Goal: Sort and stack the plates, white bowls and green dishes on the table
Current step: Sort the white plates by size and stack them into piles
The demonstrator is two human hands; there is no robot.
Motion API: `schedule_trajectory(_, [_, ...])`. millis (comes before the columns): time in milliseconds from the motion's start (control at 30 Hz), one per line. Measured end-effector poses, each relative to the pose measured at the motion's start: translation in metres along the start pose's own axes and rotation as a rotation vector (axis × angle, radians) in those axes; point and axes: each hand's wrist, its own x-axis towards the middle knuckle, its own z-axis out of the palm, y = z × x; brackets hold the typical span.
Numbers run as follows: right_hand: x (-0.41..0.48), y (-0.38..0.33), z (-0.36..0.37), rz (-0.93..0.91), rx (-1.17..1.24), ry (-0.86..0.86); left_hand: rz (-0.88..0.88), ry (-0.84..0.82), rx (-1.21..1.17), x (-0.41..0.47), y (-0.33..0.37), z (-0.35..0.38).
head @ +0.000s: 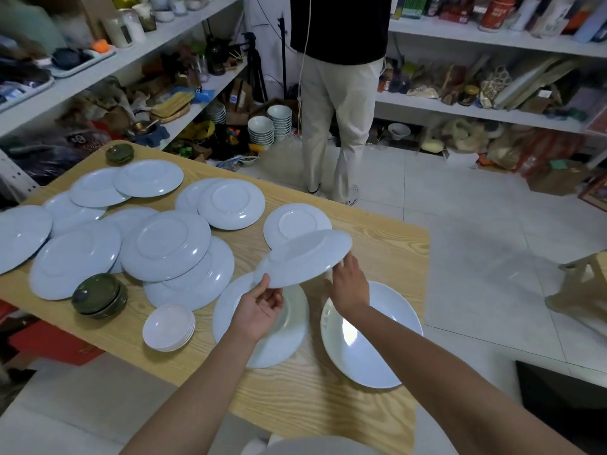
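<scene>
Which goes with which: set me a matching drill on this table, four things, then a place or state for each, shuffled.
1 raised plate
2 white bowls
3 far green dishes
4 rightmost plate

A far left corner of the table
B stacked at the near edge
C lifted off the table, tilted
D face up, by the right edge

Pairs: 1-C, 2-B, 3-A, 4-D.

Overlapping plates [164,244] crowd the table [387,244] from 9 to 12 o'clock; green dishes [98,295] and white bowls [169,326] block 8 o'clock; a lifted plate [305,257] hangs over the middle. Bare wood lies open at 5 and 2 o'clock.
</scene>
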Motion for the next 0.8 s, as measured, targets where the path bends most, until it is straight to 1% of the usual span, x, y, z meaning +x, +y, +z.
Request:
schedule_trajectory(33, [0.002,0.001,-0.002,0.061,0.037,0.060,-0.016,-0.008,0.021,-0.002,-0.001,0.001])
schedule_trajectory(100, [0.003,0.002,-0.006,0.236,0.290,0.208,-0.041,-0.033,0.067,-0.004,-0.002,0.005])
schedule_trajectory(233, [0.002,0.011,-0.018,0.572,1.090,0.415,-0.101,-0.141,0.131,-0.006,-0.002,0.008])
schedule_trajectory(267, [0.002,0.015,-0.022,0.650,1.232,0.473,-0.131,-0.157,0.163,-0.008,-0.002,0.009])
schedule_trajectory(300, [0.004,0.020,-0.026,0.707,1.318,0.519,-0.163,-0.167,0.196,-0.009,-0.003,0.010])
schedule_trajectory(333, [0.004,0.026,-0.029,0.737,1.370,0.528,-0.194,-0.168,0.231,-0.010,-0.004,0.011])
schedule_trajectory(400, [0.004,0.043,-0.031,0.690,1.406,0.491,-0.234,-0.148,0.285,-0.011,-0.007,0.011])
schedule_trajectory(433, [0.003,0.050,-0.034,0.652,1.368,0.462,-0.253,-0.139,0.303,-0.010,-0.009,0.011])
schedule_trajectory(467, [0.003,0.058,-0.033,0.638,1.285,0.433,-0.276,-0.133,0.318,-0.009,-0.011,0.011])
schedule_trajectory(567, [-0.008,0.079,-0.028,0.502,1.045,0.319,-0.327,-0.087,0.358,-0.003,-0.015,0.012])
schedule_trajectory(633, [-0.017,0.083,-0.034,0.494,1.007,0.233,-0.354,-0.051,0.335,0.005,-0.017,0.013])
schedule_trajectory(667, [-0.020,0.086,-0.038,0.497,1.014,0.220,-0.374,-0.042,0.327,0.009,-0.018,0.014])
schedule_trajectory(700, [-0.022,0.091,-0.041,0.497,1.033,0.223,-0.394,-0.039,0.360,0.012,-0.019,0.017])
schedule_trajectory(800, [-0.029,0.101,-0.045,0.530,0.996,0.271,-0.416,-0.061,0.625,0.015,-0.027,0.027])
